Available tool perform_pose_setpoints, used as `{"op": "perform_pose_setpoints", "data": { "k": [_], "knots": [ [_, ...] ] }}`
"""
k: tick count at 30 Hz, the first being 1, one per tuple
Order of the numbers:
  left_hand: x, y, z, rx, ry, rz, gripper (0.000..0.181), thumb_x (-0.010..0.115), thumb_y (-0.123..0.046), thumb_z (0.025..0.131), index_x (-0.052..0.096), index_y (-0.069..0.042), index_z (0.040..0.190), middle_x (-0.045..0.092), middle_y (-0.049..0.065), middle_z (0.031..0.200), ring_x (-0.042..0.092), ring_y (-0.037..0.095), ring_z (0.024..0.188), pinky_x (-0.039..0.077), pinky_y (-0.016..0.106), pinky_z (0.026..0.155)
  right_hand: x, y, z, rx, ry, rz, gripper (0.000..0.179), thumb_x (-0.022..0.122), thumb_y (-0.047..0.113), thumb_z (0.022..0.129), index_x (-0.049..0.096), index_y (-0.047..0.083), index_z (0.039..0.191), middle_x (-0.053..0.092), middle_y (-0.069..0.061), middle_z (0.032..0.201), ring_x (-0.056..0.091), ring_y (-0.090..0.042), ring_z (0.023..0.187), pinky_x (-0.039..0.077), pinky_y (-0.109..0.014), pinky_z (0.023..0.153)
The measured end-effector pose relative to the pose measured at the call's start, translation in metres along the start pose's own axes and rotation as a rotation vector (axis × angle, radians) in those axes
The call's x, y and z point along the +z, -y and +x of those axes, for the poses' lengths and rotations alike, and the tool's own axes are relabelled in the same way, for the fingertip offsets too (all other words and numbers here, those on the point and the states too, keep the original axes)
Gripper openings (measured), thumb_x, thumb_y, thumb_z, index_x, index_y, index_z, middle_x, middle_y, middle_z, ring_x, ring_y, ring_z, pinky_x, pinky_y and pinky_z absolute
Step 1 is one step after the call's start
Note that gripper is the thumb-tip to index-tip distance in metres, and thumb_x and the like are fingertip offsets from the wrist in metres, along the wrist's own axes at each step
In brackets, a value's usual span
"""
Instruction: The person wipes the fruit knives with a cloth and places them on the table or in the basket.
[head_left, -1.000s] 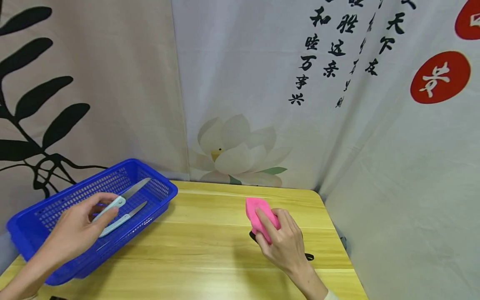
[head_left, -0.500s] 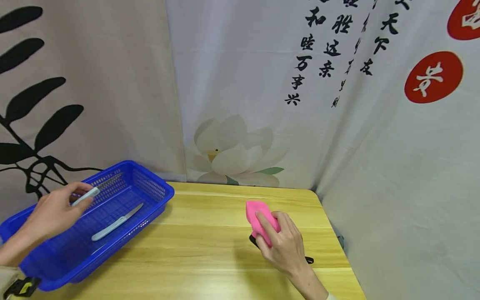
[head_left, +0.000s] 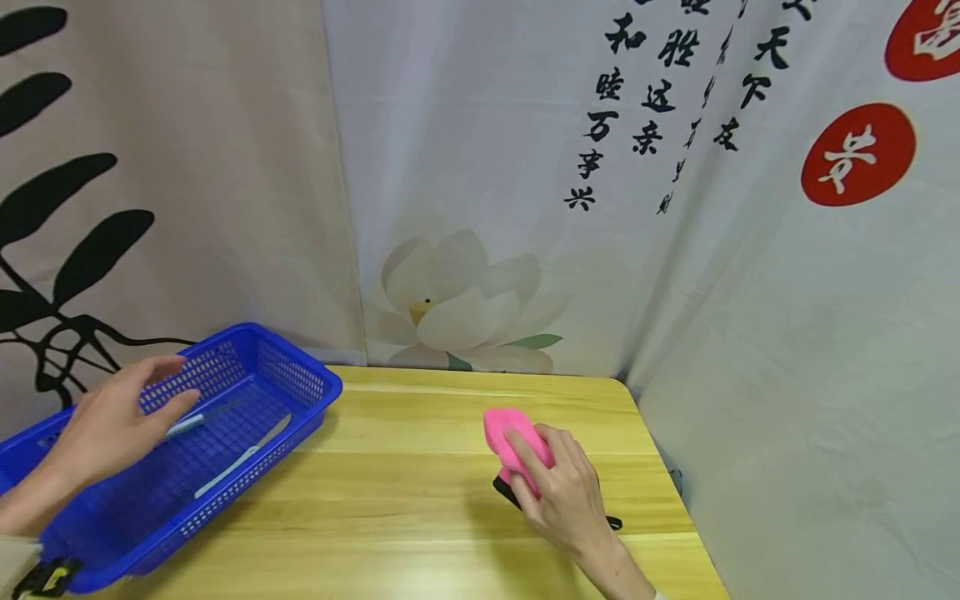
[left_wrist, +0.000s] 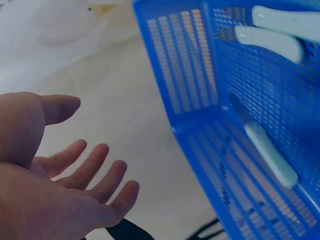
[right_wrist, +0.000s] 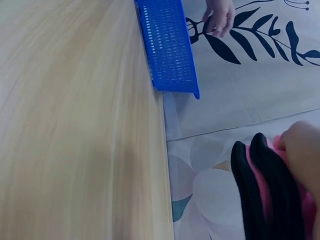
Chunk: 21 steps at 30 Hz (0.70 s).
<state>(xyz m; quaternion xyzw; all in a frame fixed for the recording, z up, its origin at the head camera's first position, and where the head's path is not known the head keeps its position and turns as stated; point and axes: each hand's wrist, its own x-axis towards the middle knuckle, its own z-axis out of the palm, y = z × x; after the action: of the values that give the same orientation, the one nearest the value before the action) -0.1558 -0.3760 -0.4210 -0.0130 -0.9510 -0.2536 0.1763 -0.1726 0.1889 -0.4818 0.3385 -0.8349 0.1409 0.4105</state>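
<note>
My left hand (head_left: 120,421) is over the left part of a blue plastic basket (head_left: 201,518), its fingers spread and nothing between them. Just beneath it a knife with a pale blue handle (head_left: 185,426) lies inside. Nearer the front wall lies a second knife (head_left: 227,472). In the left wrist view, two pale handles, an upper one (left_wrist: 285,22) and a lower one (left_wrist: 270,42), lie close together, and another knife (left_wrist: 270,155) is apart. My right hand (head_left: 562,492) grips a soft-looking pink object (head_left: 517,437) with black padded strips (right_wrist: 272,185); its exact kind is unclear.
A yellow wood-grain table (head_left: 390,483) carries the basket at its left side. Behind it hangs a pale curtain (head_left: 480,167) printed with a flower, leaves and black characters. A black and yellow strap (head_left: 48,577) circles the left wrist.
My left hand has carried a knife leftward and released it in the basket; its fingers have spread. The right hand keeps its grip on the pink object. The view has shifted slightly.
</note>
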Motion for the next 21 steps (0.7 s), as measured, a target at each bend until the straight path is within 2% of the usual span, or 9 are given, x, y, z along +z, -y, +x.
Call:
{"op": "perform_pose_setpoints", "data": {
  "k": [6,15,21],
  "knots": [
    [0.011,-0.033,-0.007,0.134,-0.066,-0.061,0.058,0.077,-0.013,0.108,0.053,0.007,0.157,0.06,0.041,0.148,0.056,0.064,0.132,0.047,0.076,0.093,0.009,0.009,-0.007,0.001,0.115,0.049,0.054,0.084,0.019,0.088,0.078,0.023,0.141,0.075,-0.019,0.134,0.069,-0.031,0.11,0.06,-0.047,0.084],
    [0.033,-0.101,-0.023,0.332,-0.113,-0.142,0.056,0.086,-0.009,0.099,0.065,-0.005,0.15,0.069,0.022,0.145,0.062,0.049,0.135,0.048,0.068,0.101,0.019,0.031,-0.019,0.029,0.404,0.127,0.047,0.086,0.023,0.095,0.079,0.03,0.14,0.07,-0.013,0.151,0.067,-0.029,0.13,0.062,-0.053,0.102],
    [0.058,-0.136,-0.039,0.427,-0.121,-0.166,0.061,0.09,-0.007,0.092,0.068,-0.013,0.149,0.073,0.012,0.145,0.065,0.037,0.135,0.043,0.054,0.113,0.024,0.043,-0.023,0.107,0.563,0.283,0.04,0.079,0.022,0.102,0.078,0.028,0.141,0.066,-0.009,0.159,0.063,-0.03,0.145,0.056,-0.058,0.117]
  ]
}}
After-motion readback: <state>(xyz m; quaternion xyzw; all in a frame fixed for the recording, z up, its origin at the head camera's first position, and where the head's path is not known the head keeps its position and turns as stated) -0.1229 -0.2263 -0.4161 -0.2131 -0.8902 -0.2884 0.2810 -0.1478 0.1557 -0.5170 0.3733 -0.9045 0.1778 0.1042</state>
